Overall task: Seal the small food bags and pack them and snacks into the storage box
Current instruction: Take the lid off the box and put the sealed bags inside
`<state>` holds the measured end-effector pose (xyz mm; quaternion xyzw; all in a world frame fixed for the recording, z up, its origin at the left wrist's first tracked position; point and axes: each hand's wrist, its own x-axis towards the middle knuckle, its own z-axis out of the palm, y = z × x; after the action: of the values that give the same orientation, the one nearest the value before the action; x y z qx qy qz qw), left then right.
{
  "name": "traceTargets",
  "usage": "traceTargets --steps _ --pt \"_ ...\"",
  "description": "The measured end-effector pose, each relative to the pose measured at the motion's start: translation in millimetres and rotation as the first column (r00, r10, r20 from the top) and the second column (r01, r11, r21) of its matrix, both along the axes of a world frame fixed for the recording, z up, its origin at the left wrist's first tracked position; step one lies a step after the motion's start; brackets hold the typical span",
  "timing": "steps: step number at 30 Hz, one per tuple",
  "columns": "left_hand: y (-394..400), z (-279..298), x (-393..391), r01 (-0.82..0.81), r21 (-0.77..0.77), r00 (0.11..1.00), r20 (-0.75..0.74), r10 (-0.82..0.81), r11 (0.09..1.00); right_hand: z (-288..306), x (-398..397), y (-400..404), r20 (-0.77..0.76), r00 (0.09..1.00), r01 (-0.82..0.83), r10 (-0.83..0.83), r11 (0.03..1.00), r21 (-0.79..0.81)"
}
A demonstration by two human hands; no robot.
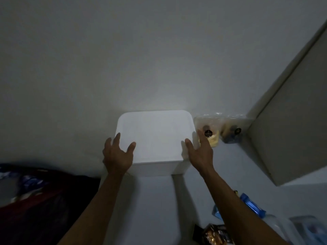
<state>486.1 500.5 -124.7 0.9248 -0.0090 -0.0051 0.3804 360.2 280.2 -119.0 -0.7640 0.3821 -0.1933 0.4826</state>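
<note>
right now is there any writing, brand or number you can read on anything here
None can be read.
Round black stickers on the two clear food bags: too small and blurred.
Blue packet: no legible print.
Dark gold snack wrapper: blurred.
White storage box: no print visible.

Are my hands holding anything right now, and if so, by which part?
Both hands are at the white rounded plastic storage box: left hand on its near left corner, right hand by its right edge. Fingers spread; a closed grip cannot be told.

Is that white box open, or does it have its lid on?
Lid on: the white box shows a flat, unbroken top with rounded corners, and nothing inside is visible.
</note>
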Motion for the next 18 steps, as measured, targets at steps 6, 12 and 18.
traceTargets --steps 6,12,18 --pt "4 -16 38 0.023 -0.035 0.993 -0.117 -0.027 0.999 -24 26 -8 -0.048 0.998 0.047 -0.045 0.998 0.044" --pt "5 -17 42 0.002 -0.047 0.994 -0.106 -0.007 0.999 -27 29 -7 -0.044 0.993 0.110 -0.108 0.993 0.048" --pt "10 -9 43 0.038 -0.036 0.995 -0.093 -0.041 0.999 -22 32 -6 -0.073 0.990 0.121 -0.117 0.992 0.046"
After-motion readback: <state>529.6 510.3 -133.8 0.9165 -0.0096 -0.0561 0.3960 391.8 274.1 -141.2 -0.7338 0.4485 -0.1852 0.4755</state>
